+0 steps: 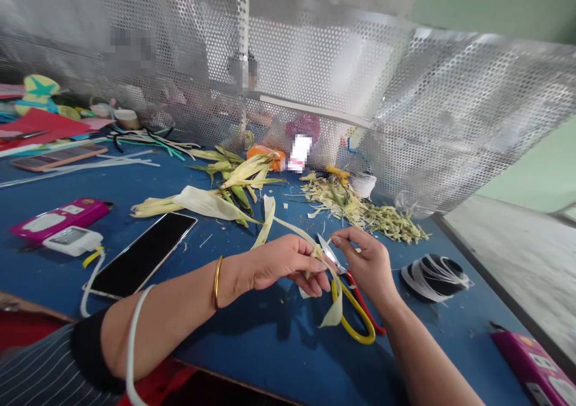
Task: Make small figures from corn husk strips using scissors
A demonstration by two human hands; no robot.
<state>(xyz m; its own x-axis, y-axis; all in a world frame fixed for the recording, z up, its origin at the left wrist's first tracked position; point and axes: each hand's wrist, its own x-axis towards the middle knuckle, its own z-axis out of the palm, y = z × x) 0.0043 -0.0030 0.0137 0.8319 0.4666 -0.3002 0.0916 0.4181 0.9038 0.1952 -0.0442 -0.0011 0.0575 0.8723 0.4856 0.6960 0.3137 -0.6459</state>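
Observation:
My left hand (288, 262), with a gold bangle at the wrist, is closed on a pale corn husk strip (333, 315). One end of the strip hangs below the fingers, and another length trails up and back. Close by on the right, my right hand (368, 265) has thumb and forefinger pinched together; what lies between them is too small to make out. Scissors (359, 329) with one yellow and one red handle lie on the blue table beneath both hands, blades pointing away. A black spool wound with white string (434, 277) rests right of my right hand.
Corn husks (245, 175) and a heap of shredded husk (360, 205) lie farther back. A large phone (144, 256), a purple-and-white device (63, 220) and a white cable (135, 346) are left. Perforated metal screens (310, 58) close off the back; a person sits behind them.

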